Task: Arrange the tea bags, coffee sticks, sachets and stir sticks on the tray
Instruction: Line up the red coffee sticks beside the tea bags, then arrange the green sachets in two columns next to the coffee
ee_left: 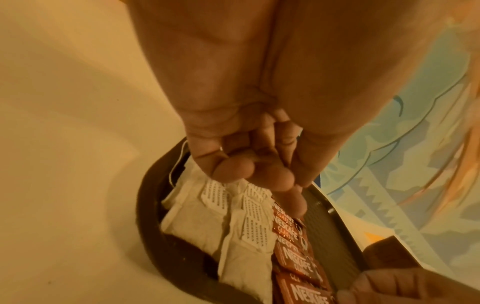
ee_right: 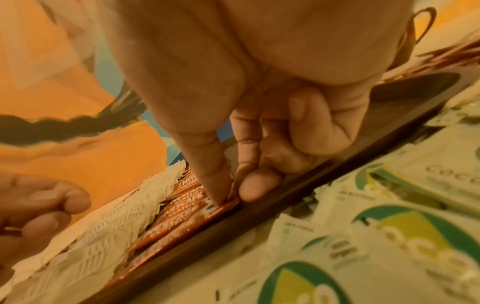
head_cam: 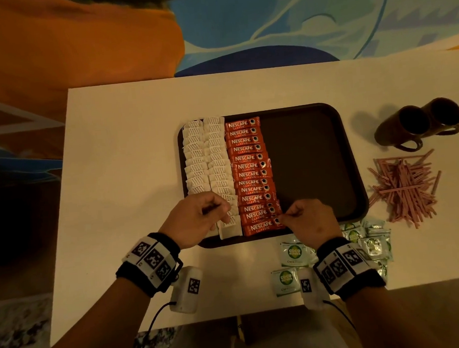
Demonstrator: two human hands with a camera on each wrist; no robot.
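A dark brown tray (head_cam: 312, 168) holds two columns of white tea bags (head_cam: 208, 159) at its left and a column of red Nescafe coffee sticks (head_cam: 250, 172) beside them. My right hand (head_cam: 280, 219) pinches the right end of the nearest coffee stick (head_cam: 262, 227) between thumb and forefinger; the right wrist view shows the thumb tip (ee_right: 218, 197) on that stick (ee_right: 182, 224). My left hand (head_cam: 222, 205) hovers with curled fingers over the near tea bags (ee_left: 233, 236) and holds nothing that I can see. Green-and-white sachets (head_cam: 293, 253) and pink stir sticks (head_cam: 405, 186) lie off the tray.
Two dark mugs (head_cam: 420, 122) lie on their sides on the white table (head_cam: 129, 159), at the back right behind the stir sticks. The tray's right half is bare. The sachets are heaped under my right wrist along the tray's front rim (ee_right: 259, 222).
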